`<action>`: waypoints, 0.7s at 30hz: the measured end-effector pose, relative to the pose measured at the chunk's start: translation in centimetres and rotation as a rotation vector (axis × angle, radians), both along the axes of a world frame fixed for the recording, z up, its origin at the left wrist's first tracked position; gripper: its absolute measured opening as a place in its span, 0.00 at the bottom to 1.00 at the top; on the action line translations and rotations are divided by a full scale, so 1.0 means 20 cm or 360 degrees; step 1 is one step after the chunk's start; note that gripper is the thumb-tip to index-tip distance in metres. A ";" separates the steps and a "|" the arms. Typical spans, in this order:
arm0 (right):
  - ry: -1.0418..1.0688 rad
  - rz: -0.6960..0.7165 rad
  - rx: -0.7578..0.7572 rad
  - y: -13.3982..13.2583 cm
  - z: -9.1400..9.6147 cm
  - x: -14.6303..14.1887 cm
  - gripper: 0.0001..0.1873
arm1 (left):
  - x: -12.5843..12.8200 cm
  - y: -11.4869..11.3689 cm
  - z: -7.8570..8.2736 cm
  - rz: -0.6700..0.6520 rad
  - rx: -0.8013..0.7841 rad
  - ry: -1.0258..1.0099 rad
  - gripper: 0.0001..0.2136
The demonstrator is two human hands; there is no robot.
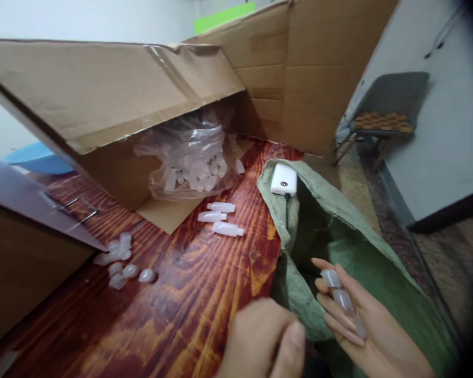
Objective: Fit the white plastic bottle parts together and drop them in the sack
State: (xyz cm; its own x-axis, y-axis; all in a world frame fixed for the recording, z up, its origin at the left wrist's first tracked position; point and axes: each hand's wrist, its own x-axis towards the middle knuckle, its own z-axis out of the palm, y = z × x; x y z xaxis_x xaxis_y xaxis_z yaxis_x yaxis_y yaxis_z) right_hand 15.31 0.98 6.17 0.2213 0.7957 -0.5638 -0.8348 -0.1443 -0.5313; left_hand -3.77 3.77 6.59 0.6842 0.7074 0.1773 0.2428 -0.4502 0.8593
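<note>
Left hand (pixel 266 341) nearest the lens, low in frame, fingers curled in with thumb against forefinger; blurred, cannot tell if anything is pinched there. Right hand (pixel 362 325) just beside it, palm up, fingers loosely cupped under one clear small bottle (pixel 341 296) lying along them, held over the open mouth of a green sack (pixel 339 231). One white power bank (pixel 284 179) rests on the sack's far lip. On the wooden table (pixel 189 294): three bottles (pixel 220 218) lying flat in a row, and a cluster of about eight caps (pixel 120 260) near the left edge. Behind them, one tipped cardboard box (pixel 114 94) holds a plastic bag (pixel 193 157) of more bottles, too many to count. Bare tabletop lies between caps, bottles and hands.
</note>
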 end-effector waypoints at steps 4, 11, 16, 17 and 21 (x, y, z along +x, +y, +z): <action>-0.0268 0.0005 0.0109 -0.07 -0.03 0.04 0.23 | -0.05 0.30 0.06 0.0461 0.1039 0.0323 0.11; -0.0462 0.0151 0.0156 -0.20 -0.10 0.05 0.27 | 0.00 0.60 -0.04 0.0374 0.1490 0.0897 0.14; -0.0856 0.0255 0.0187 -0.26 -0.14 0.04 0.20 | 0.07 0.43 -0.02 0.0190 0.1318 0.0627 0.11; -0.0934 0.0304 0.0190 -0.27 -0.14 0.03 0.21 | 0.09 0.38 -0.01 0.0096 0.1172 0.0515 0.10; -0.1103 0.0523 0.0215 -0.25 -0.12 -0.02 0.21 | 0.14 0.21 0.02 -0.0193 0.0804 0.0334 0.11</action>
